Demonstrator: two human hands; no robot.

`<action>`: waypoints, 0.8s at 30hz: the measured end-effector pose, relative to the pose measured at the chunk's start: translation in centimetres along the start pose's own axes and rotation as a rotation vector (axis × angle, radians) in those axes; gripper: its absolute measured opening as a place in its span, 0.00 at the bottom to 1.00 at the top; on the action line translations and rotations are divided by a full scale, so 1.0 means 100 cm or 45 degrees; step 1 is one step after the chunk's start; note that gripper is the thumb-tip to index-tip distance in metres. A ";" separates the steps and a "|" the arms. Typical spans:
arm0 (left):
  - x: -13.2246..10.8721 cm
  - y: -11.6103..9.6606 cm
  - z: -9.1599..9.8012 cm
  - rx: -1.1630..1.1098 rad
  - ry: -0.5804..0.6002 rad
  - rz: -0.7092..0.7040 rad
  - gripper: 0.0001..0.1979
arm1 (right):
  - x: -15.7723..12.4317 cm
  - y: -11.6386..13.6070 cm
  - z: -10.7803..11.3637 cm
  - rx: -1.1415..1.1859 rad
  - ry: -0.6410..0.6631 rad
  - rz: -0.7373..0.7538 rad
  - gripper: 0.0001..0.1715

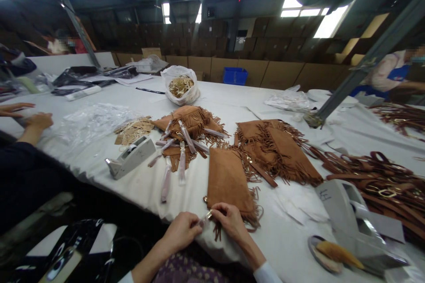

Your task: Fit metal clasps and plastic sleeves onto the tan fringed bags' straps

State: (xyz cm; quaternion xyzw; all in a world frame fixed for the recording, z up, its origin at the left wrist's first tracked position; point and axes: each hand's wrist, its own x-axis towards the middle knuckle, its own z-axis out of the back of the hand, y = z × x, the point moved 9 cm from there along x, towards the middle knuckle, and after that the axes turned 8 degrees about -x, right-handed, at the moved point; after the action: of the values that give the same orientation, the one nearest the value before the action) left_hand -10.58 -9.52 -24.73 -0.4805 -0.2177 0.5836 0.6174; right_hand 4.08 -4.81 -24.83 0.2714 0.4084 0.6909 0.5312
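A brown fringed suede pouch (227,177) lies flat at the table's front edge. At its near corner, my right hand (230,221) pinches a small gold-coloured metal clasp (209,215) between thumb and fingertips. Just left of it, my left hand (182,232) is closed on a bit of clear plastic film (202,222) that meets the clasp. Behind are a pile of fringed pouches (189,119) with plastic-wrapped straps (182,163) and more brown pouches (279,150).
Tape dispensers (131,157) (348,212) flank the work. Brown leather straps (375,177) heap at right. Paper tags (134,130), clear plastic bags (96,119) and a white bag (181,84) of stringed tags lie farther back. A co-worker's hands (36,124) are at left; a metal post (365,62) rises at right.
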 end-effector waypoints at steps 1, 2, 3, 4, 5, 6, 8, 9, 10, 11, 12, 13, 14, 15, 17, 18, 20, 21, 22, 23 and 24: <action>0.001 0.000 0.001 0.067 -0.035 0.002 0.08 | 0.002 -0.002 -0.001 0.006 0.005 -0.018 0.13; 0.003 0.000 0.002 0.112 -0.066 0.012 0.08 | 0.003 -0.003 -0.002 0.007 0.012 -0.028 0.13; 0.004 0.000 0.003 0.134 -0.086 0.024 0.08 | 0.003 -0.003 -0.002 0.002 0.020 -0.028 0.13; 0.005 0.001 0.002 0.138 -0.096 0.037 0.09 | 0.004 -0.002 -0.002 -0.011 0.024 -0.018 0.14; 0.006 0.001 0.002 0.130 -0.101 0.045 0.11 | 0.003 -0.001 -0.001 -0.030 0.025 0.001 0.14; 0.008 0.000 0.001 0.112 -0.102 0.043 0.12 | 0.003 0.001 -0.001 -0.051 0.025 0.024 0.14; 0.011 -0.002 -0.001 0.065 -0.100 0.020 0.13 | 0.001 0.005 0.001 -0.086 0.019 0.069 0.15; 0.013 -0.003 -0.003 0.042 -0.095 0.009 0.14 | 0.001 0.007 0.002 -0.093 0.015 0.088 0.15; 0.016 -0.004 -0.005 0.023 -0.086 0.003 0.14 | 0.000 0.007 0.003 -0.091 0.009 0.102 0.15; 0.018 -0.005 -0.007 0.005 -0.077 0.001 0.15 | 0.000 0.008 0.004 -0.083 0.006 0.111 0.15; 0.021 -0.005 -0.010 -0.006 -0.068 0.006 0.15 | -0.001 0.007 0.005 -0.071 0.004 0.114 0.15; 0.024 -0.005 -0.012 -0.013 -0.062 0.014 0.16 | -0.001 0.006 0.004 -0.057 0.009 0.111 0.15; 0.026 -0.005 -0.014 -0.018 -0.060 0.016 0.16 | -0.001 0.004 0.004 -0.039 0.019 0.105 0.15; 0.029 -0.007 -0.015 -0.029 -0.067 0.006 0.16 | -0.001 0.002 0.002 -0.014 0.032 0.098 0.15; 0.033 -0.010 -0.015 -0.064 -0.104 -0.031 0.15 | -0.002 -0.002 0.000 0.062 0.053 0.088 0.15; 0.035 -0.012 -0.014 -0.084 -0.128 -0.047 0.16 | -0.002 -0.004 -0.001 0.107 0.055 0.083 0.15; 0.039 -0.012 -0.012 -0.135 -0.171 -0.054 0.17 | -0.002 -0.007 -0.001 0.199 0.034 0.069 0.17; 0.042 -0.010 -0.012 -0.184 -0.186 -0.030 0.18 | -0.002 -0.009 0.000 0.242 0.015 0.060 0.18; 0.044 -0.007 -0.012 -0.251 -0.195 0.012 0.19 | -0.002 -0.011 0.001 0.283 -0.006 0.050 0.20; 0.046 -0.003 -0.013 -0.329 -0.200 0.064 0.19 | -0.002 -0.012 0.001 0.323 -0.026 0.040 0.21; 0.048 0.001 -0.015 -0.406 -0.203 0.120 0.19 | -0.001 -0.013 0.002 0.362 -0.045 0.031 0.22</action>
State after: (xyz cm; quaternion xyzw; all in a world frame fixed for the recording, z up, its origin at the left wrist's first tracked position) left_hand -8.37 -5.58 -26.89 -0.5340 -0.3329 0.6063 0.4862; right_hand 4.94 -4.72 -25.85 0.3609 0.4895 0.6275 0.4862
